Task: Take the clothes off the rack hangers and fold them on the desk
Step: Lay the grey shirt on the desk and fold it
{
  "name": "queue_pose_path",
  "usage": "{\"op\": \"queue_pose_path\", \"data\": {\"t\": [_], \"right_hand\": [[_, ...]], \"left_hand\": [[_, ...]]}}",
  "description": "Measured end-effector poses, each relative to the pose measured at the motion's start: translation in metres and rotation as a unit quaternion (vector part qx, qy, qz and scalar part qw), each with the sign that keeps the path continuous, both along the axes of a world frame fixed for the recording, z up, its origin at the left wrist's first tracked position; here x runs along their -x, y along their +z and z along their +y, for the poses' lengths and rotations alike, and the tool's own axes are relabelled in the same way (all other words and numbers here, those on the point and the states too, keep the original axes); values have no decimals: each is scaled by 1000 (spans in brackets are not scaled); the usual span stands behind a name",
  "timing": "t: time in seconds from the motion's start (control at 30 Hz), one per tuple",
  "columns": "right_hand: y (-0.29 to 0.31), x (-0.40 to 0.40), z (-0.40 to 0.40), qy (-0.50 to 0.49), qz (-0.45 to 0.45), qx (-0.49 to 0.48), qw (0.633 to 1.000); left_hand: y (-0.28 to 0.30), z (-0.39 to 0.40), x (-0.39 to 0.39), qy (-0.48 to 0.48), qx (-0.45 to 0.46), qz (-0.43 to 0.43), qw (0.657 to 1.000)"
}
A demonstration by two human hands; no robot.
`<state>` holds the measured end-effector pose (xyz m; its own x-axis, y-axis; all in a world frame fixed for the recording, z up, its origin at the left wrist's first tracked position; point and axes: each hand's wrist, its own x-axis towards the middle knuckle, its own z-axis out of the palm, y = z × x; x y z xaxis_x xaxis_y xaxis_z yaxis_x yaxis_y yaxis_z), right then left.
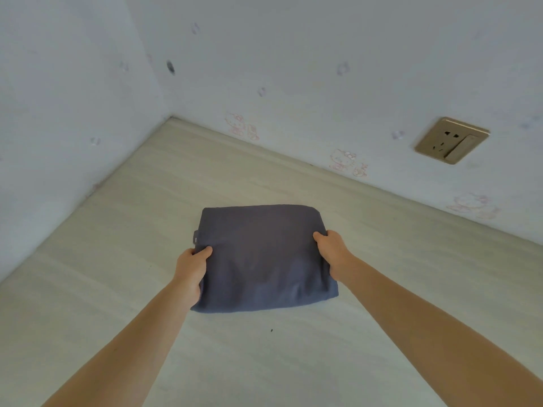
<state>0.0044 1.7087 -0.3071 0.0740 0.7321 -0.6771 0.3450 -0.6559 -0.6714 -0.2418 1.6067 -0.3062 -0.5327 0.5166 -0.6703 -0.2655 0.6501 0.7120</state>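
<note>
Head view, folded dark blue garment flat on pale desk — left hand and right hand each gripping a side edge, fingers curled under cloth, brass wall socket beyond garment's far right.

left hand: bare | right hand: bare | both forearms uncovered, sleeveless in view

The folded garment lies on the desk, about midway across it. The left hand holds its left edge, the right hand its right edge. 2 walls meet behind-left; a wall socket sits behind-right, above the desk.
</note>
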Motion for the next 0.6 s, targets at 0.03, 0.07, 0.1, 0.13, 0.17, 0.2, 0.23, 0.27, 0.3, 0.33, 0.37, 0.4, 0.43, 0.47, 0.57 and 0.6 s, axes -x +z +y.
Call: {"op": "queue_pose_path", "data": {"t": [0.03, 0.07, 0.1, 0.13, 0.17, 0.2, 0.23, 0.27, 0.3, 0.33, 0.37, 0.4, 0.43, 0.47, 0.57, 0.6], "right_hand": [[4, -6, -7, -12, 13, 5, 1000], [6, -12, -12, -22, 24, 8, 999], [10, -19, -20, -34, 31, 8, 999], [15, -28, -29, -48, 35, 6, 998], [18, -36, -36, -61, 40, 5, 997], [22, -45, -45, -76, 44, 2, 996], [25, -54, -52, -91, 47, 3, 995], [29, -67, -61, -113, 48, 4, 992], [32, -78, -70, -133, 53, 9, 990], [35, -91, -80, -154, 59, 14, 986], [38, -104, -90, -173, 66, 22, 983], [40, -121, -103, -196, 70, 29, 978], [42, -131, -111, -212, 75, 38, 974], [44, -148, -122, -235, 76, 43, 968], [49, -195, -157, -294, 87, 53, 950], [50, -211, -168, -310, 91, 49, 945]], "left_hand": [[3, -2, -2, -3, -7, -13, 1000], [5, -3, -5, -8, -16, -24, 1000], [8, -4, -8, -16, -26, -31, 999], [12, -6, -15, -30, -38, -39, 998], [15, -7, -22, -40, -48, -45, 997], [19, -8, -30, -50, -58, -53, 996], [21, -8, -38, -56, -65, -63, 994], [23, -9, -48, -67, -73, -74, 992], [25, -11, -57, -76, -78, -83, 991], [27, -12, -68, -86, -83, -91, 989], [28, -13, -79, -96, -87, -98, 987], [29, -15, -94, -111, -90, -108, 984], [30, -17, -102, -117, -93, -118, 982], [32, -19, -119, -134, -93, -131, 978], [37, -26, -167, -178, -87, -165, 966], [38, -28, -184, -191, -86, -175, 962]]}}
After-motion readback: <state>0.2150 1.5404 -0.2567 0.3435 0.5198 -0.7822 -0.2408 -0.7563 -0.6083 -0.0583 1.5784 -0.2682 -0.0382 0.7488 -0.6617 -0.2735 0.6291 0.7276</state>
